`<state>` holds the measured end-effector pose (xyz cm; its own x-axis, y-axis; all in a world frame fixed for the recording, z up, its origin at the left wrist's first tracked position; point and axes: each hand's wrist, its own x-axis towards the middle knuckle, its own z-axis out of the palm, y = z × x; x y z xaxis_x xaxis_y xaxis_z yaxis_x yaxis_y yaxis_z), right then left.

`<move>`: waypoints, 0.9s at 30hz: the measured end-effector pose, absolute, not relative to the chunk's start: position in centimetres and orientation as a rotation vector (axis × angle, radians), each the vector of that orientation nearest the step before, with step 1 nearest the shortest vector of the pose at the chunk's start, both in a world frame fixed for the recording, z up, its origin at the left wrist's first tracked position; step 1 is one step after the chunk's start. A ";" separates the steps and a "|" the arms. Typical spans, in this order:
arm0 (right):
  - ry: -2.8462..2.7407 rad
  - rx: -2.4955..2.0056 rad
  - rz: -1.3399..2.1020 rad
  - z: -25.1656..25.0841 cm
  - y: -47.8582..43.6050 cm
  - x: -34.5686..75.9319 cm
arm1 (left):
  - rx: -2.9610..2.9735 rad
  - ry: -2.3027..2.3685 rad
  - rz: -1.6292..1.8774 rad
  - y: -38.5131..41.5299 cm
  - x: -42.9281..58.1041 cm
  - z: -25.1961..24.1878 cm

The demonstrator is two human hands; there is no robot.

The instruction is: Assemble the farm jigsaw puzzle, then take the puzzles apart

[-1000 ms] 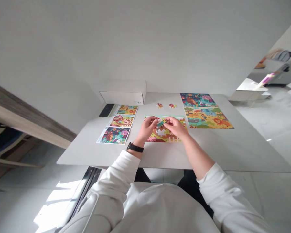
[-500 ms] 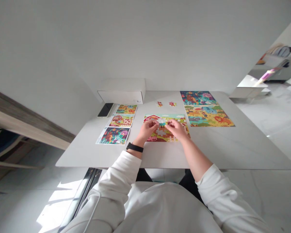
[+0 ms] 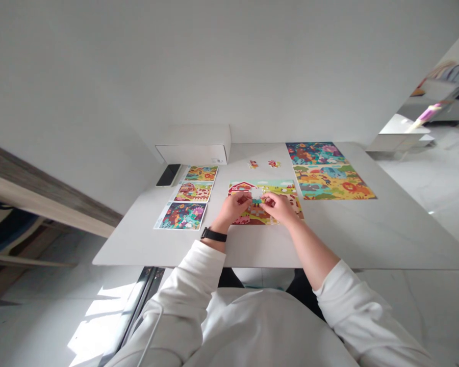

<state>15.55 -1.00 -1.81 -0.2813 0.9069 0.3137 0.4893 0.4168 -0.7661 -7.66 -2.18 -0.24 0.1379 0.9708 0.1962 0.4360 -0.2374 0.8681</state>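
Observation:
A small teal jigsaw piece (image 3: 257,201) is between my two hands, over the farm jigsaw puzzle (image 3: 290,210). My left hand (image 3: 235,206), with a black band on its wrist, pinches the piece from the left. From the right, my right hand (image 3: 277,207) grips it with thumb and fingertips. Just above the teal part shows a pale, jagged patch; whether it is bare table or part of the piece I cannot tell. The puzzle shows a red barn at its upper left and a pink pig at its lower left. My fingers hide some of its middle.
Two small groups of loose jigsaw pieces, one left (image 3: 253,164) and one right (image 3: 274,163), lie behind the puzzle. A jungle picture (image 3: 332,182) and a dark-blue picture (image 3: 315,153) lie right. Left are several picture cards (image 3: 181,215), a phone (image 3: 169,175) and a white box (image 3: 193,153).
The teal piece has come down a little toward me, over the former grey gap in the puzzle's middle. Both hands keep their pinch on it. The view has shifted slightly.

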 end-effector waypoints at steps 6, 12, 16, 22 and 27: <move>-1.982 -1.264 0.668 -2.1 -0.9 15.6 | 1.922 1.447 0.924 -2.1 -8.0 -0.5; -2.053 -1.312 0.605 -2.6 -0.7 15.6 | 2.054 1.521 0.807 -2.3 -8.1 -0.4; -2.108 -1.297 0.523 -2.5 -0.7 15.5 | 2.134 1.528 0.810 -2.1 -8.1 -0.9; -2.219 -1.263 0.347 -2.5 -0.6 15.4 | 2.293 1.551 0.803 -1.0 -8.3 -2.3; -2.257 -1.338 0.266 -2.7 -0.7 15.3 | 2.315 1.620 0.757 -0.9 -8.3 -2.6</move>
